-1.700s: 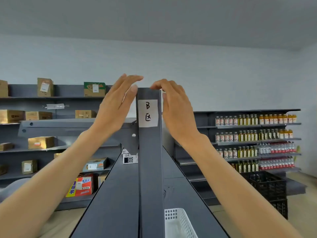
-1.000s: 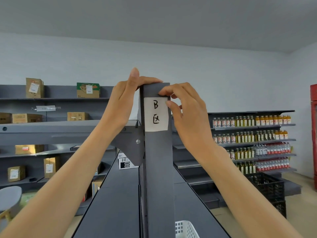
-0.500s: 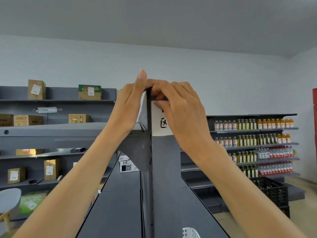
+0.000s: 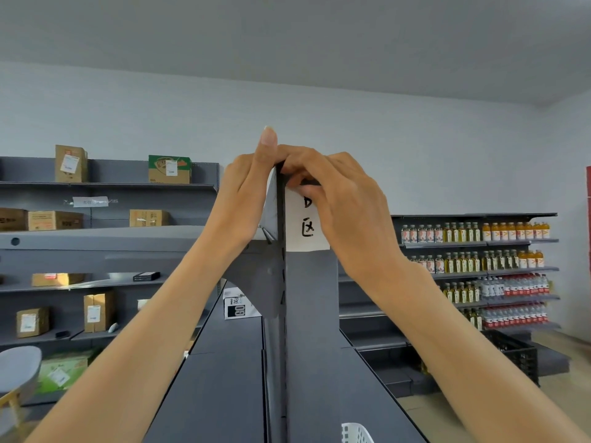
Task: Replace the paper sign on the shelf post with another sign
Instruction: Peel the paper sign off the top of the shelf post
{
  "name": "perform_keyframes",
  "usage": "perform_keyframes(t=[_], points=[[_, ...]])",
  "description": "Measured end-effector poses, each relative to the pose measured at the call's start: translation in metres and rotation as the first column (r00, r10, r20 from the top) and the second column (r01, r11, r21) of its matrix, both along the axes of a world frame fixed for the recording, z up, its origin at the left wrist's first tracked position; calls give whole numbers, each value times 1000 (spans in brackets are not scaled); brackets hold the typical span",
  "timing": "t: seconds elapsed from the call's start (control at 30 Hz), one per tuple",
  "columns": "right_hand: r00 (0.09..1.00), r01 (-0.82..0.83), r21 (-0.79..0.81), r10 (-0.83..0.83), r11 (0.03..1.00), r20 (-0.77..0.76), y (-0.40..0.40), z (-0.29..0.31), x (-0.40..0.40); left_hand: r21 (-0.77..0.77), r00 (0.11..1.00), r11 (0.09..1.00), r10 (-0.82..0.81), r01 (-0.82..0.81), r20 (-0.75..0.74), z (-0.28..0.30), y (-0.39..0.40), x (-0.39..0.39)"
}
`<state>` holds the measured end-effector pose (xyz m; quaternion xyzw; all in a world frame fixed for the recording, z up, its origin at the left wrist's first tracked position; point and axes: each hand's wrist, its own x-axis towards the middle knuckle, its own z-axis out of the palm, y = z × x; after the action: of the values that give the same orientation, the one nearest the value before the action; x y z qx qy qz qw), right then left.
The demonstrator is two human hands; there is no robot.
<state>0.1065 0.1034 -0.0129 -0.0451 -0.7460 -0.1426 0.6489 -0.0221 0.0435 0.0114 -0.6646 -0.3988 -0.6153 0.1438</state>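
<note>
A white paper sign (image 4: 303, 231) with black handwritten characters is stuck near the top of a dark grey shelf post (image 4: 310, 330). My right hand (image 4: 345, 203) curls over the sign's upper part, fingertips pinching at its top edge and hiding the first character. My left hand (image 4: 246, 199) rests against the left side of the post top, thumb pointing straight up. No second sign is visible.
Grey shelf boards slope away on both sides of the post. A small black-and-white box (image 4: 236, 306) stands on the left board. A white basket (image 4: 355, 433) is at the bottom. Cardboard boxes (image 4: 70, 163) fill the left wall shelves, bottles (image 4: 473, 233) the right ones.
My right hand moved from beside the post onto the sign and now covers and pinches its top. My left hand closed in against the post top.
</note>
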Motion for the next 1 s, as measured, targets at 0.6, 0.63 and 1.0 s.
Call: perform_keyframes(t=[0.6,0.63,1.0], points=[[987,-60,-47,66,997,145,4,11,10,20,997,998,-53,52,50,-2,-3,10],[987,-68,-42,73,997,142,4,12,10,21,996,998,-64,63,54,-3,-3,10],[986,-92,-26,95,995,136,8,9,9,24,998,999,-42,41,47,-3,-3,9]])
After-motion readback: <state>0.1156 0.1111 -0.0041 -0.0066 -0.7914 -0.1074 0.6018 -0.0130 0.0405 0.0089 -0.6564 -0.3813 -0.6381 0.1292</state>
